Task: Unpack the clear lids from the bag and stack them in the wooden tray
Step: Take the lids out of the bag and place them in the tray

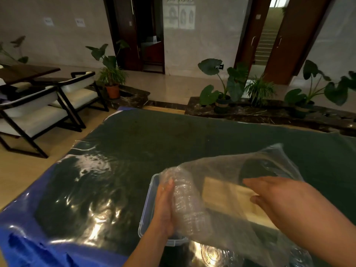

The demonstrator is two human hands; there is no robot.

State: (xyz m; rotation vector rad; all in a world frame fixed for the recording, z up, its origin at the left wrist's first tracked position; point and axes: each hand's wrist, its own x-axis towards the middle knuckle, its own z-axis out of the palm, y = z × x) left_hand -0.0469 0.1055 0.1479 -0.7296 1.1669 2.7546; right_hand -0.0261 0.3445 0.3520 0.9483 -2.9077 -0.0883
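Grip: left hand (pixel 163 207) pressed flat against clear lids (pixel 188 201) inside the bag (pixel 260 166) over the wooden tray (pixel 221 191), right hand (pixel 279 199) on film, pinch unclear; lids look light, slippery, best clasped round stack sides

You're in dim, warm indoor light. The brightest patch is the open doorway (pixel 269 26) at top right, where daylight washes the stairs pale. Glare breaks up across the plastic sheet (pixel 92 189) in front of you, with white streaks further out and amber ones nearer. The bag (pixel 240 170) hazes whatever sits behind it, and the lids (pixel 185 201) inside look soft. The wall signs (pixel 179 14) are too blurred to read. The door frames (pixel 115 31) lean and bow towards the edges, as a wide lens does.
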